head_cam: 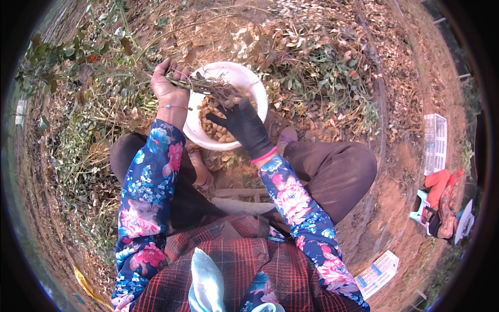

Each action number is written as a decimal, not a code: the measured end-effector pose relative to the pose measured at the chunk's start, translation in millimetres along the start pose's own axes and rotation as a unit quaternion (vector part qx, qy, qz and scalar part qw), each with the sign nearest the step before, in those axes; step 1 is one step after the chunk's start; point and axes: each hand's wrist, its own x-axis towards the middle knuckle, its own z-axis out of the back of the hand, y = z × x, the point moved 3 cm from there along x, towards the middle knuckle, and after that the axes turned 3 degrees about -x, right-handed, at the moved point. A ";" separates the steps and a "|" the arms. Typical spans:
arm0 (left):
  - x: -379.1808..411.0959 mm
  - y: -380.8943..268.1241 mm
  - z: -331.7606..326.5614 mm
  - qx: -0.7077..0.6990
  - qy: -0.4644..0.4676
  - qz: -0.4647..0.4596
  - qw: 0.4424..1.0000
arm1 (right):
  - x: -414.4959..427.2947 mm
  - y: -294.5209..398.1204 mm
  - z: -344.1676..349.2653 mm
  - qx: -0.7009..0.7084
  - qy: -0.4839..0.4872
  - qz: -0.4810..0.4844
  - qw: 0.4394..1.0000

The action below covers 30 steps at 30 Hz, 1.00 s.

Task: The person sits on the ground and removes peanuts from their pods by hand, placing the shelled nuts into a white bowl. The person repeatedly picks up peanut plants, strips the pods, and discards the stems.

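Note:
My bare left hand (170, 80) grips the stems of an uprooted peanut plant (132, 72); its leafy tops reach out to the left. The plant's roots (218, 90), with some pods on them, hang over a white plastic basin (260, 97). Harvested peanuts (218, 130) in their shells lie inside the basin. In a black glove with a pink cuff, my right hand (243, 124) is at the roots over the basin's right part. Its thumb is apart from the other fingers, whose tips reach the roots; whether they pinch a pod cannot be told.
Piles of cut peanut plants (331, 74) lie beyond the basin and along the left. A white plastic crate (434, 144) stands at the far right, near a person (444, 202) in red and orange. Another crate (377, 275) lies lower right. Bent knees flank the basin.

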 end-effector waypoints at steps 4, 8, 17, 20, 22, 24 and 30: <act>-1.0 3.1 -2.4 -0.013 0.008 0.009 1.000 | 2.2 10.5 0.6 0.038 -0.001 -0.007 0.999; 1.7 2.5 2.4 -0.016 -0.014 0.008 1.000 | -0.7 4.9 -5.6 0.025 -0.034 -0.024 0.999; -9.1 12.0 1.1 0.010 -0.029 0.010 0.999 | -1.3 -5.9 -25.6 -0.107 -0.046 -0.009 0.993; -8.1 17.3 5.8 0.043 -0.037 -0.004 0.998 | -0.2 -7.9 -13.2 -0.328 -0.039 -0.001 0.944; -8.0 17.9 6.4 0.060 -0.046 -0.016 0.997 | 0.8 -11.5 -8.6 -0.241 -0.086 -0.059 0.965; -7.2 17.1 5.1 0.073 -0.078 -0.021 0.994 | -0.9 -7.2 -8.4 -0.235 -0.096 -0.089 0.963; -10.5 10.0 4.6 0.123 -0.049 -0.018 0.991 | 3.6 -5.0 -6.0 -0.481 -0.097 -0.086 0.867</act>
